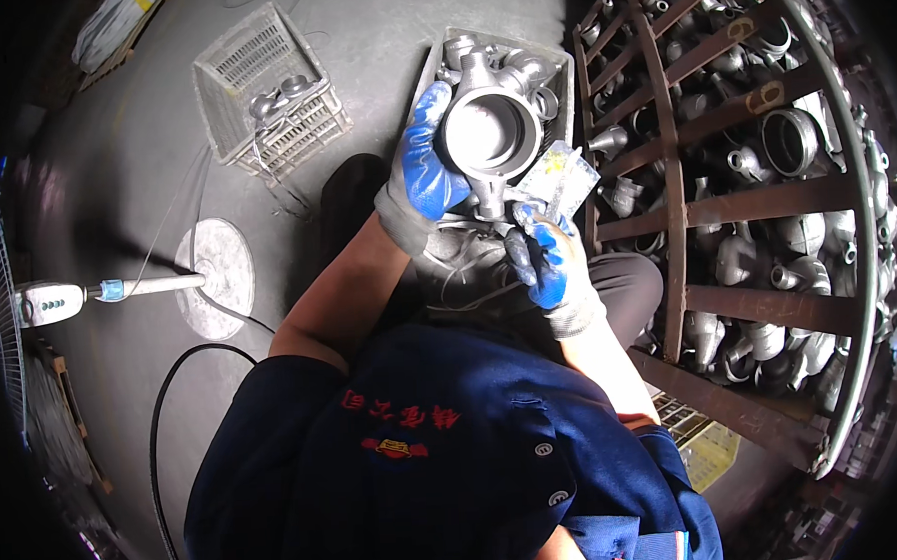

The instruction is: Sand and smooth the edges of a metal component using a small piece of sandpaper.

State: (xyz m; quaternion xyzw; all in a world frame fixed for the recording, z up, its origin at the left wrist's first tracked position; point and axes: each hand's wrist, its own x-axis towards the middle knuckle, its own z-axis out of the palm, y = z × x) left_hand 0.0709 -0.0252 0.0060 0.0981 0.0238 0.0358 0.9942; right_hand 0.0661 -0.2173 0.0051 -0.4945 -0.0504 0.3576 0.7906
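My left hand [428, 161], in a grey glove with a blue coated palm, is closed on the left side of a grey metal casting [535, 134]. The casting is a ring-shaped housing with a wide round opening turned up toward me and stubs at its top and bottom. Below and right of it is my right hand [551, 260], gloved the same way, with its fingers curled in. What those fingers hold is hidden. Right above them shows a flat whitish piece with yellow marks [559, 180]; whether the hand grips it cannot be made out.
Behind the casting stands a crate [565, 60] of similar metal castings. A grey plastic basket [248, 48] sits at the far left, rounded metal parts [278, 97] by it. Along the right runs a brown metal cage [672, 170] full of castings. A fan [54, 303] lies left, with a black cable [159, 413] nearby.
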